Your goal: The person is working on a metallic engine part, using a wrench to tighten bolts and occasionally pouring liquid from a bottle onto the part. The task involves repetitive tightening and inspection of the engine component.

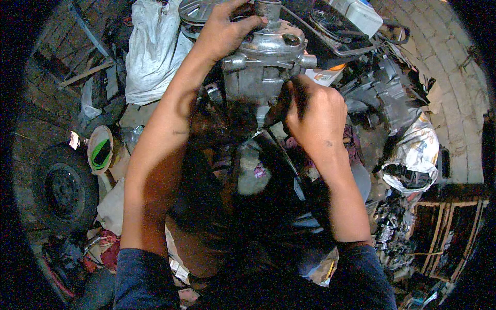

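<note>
A grey metal housing (258,77), like a gearbox casing, stands upright in front of me at the top centre. It has a round flange, a short neck on top and stubby side lugs. My left hand (227,31) grips its upper left, thumb against the neck; some fingers pass out of view. Low on the housing's right side, my right hand (318,108) is closed with curled fingers. Its fingertips are in shadow, so what they pinch is hidden. The underside of the housing is dark.
A tyre (64,188) and a bucket with a green inside (102,150) are at left. A white sack (155,51) lies at far left. Another metal casing (385,88), an open white bag (413,155) and heaped metal parts (387,232) crowd the right. A wooden crate (447,237) stands beyond.
</note>
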A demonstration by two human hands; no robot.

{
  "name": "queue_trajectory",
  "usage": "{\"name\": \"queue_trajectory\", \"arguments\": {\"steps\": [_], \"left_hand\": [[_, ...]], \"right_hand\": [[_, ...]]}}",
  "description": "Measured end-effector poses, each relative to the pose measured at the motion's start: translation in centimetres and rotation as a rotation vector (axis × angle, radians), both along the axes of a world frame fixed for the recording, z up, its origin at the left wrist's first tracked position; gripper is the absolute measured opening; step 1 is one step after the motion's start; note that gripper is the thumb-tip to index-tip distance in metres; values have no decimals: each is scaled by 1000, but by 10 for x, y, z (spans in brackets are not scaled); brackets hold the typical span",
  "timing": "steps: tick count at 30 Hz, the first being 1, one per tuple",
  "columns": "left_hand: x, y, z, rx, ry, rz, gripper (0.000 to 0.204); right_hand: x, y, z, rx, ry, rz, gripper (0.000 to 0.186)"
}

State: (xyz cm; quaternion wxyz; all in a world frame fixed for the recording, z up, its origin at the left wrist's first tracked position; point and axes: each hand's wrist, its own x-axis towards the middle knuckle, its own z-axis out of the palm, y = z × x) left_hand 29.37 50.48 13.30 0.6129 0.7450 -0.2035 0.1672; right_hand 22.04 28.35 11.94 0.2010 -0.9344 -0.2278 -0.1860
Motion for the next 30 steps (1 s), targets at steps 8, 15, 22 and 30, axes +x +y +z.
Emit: {"name": "queue_trajectory", "arguments": {"steps": [8,15,22,30], "left_hand": [[2,-3,-2,-81,-68,20,57],[-7,-6,3,-20,-21,105,58],[-6,-8,3,21,-97,132,56],[-8,-9,2,-27,-44,129,58]], "right_hand": [[2,0,9,-31,-15,29,14],[2,-2,14,-153,20,22,19],[0,-1,17,-241,120,-21,25],[12,-21,25,-137,34,-28,19]]}}
